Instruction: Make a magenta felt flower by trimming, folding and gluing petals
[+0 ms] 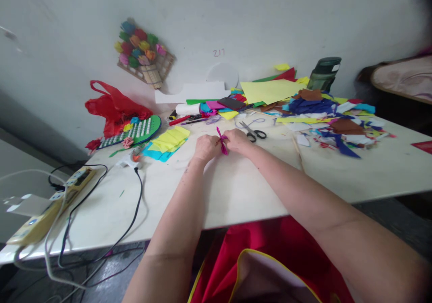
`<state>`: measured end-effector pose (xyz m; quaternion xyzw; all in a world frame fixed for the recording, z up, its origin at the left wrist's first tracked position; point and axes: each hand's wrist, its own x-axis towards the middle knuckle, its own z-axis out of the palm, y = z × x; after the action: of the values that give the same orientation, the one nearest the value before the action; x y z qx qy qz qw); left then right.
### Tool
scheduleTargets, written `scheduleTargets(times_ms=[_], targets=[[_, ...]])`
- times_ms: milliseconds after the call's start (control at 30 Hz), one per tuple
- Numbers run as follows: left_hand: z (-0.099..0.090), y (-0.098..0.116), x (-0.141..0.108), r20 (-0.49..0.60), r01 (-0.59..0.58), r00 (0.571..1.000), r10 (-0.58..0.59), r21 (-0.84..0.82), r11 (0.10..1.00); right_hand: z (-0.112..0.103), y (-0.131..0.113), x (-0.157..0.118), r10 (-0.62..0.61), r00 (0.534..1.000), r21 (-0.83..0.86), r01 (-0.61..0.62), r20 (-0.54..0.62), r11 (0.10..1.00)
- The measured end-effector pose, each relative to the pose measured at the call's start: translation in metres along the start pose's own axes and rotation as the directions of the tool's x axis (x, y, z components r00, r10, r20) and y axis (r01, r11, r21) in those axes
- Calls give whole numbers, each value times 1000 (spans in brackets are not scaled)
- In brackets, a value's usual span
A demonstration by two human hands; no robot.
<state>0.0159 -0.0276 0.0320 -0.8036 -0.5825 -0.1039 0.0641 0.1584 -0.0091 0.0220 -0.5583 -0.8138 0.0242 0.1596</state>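
Observation:
Just above the white table [236, 190], a small piece of magenta paper [222, 142] is pinched at its middle, its ends sticking out up and down. My left hand [207, 147] closes on it from the left, and my right hand [237, 141] closes on it from the right. The fingertips of both hands meet around the paper and partly hide it. Black-handled scissors [256, 135] lie beside my right hand. Yellow paper sheets [172, 138] rest over blue ones to the left of my left hand.
A glue gun [131, 160] with a black cord and a power strip [50, 213] are at the left. Behind them sit a red bag [111, 107] and a green woven piece [143, 131]. Coloured scraps [313, 107] and a dark bottle [324, 73] occupy the back right.

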Motion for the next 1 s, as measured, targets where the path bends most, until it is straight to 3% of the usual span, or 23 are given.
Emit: scheduleTargets(times_ms=[567, 1000], targets=[[-3, 0, -6, -46, 18, 999, -21, -83, 996, -7, -6, -1, 29, 999, 33, -27, -40, 999], [2, -2, -4, 10, 86, 996, -85, -80, 993, -3, -2, 0, -12, 1000, 28, 12, -10, 1000]])
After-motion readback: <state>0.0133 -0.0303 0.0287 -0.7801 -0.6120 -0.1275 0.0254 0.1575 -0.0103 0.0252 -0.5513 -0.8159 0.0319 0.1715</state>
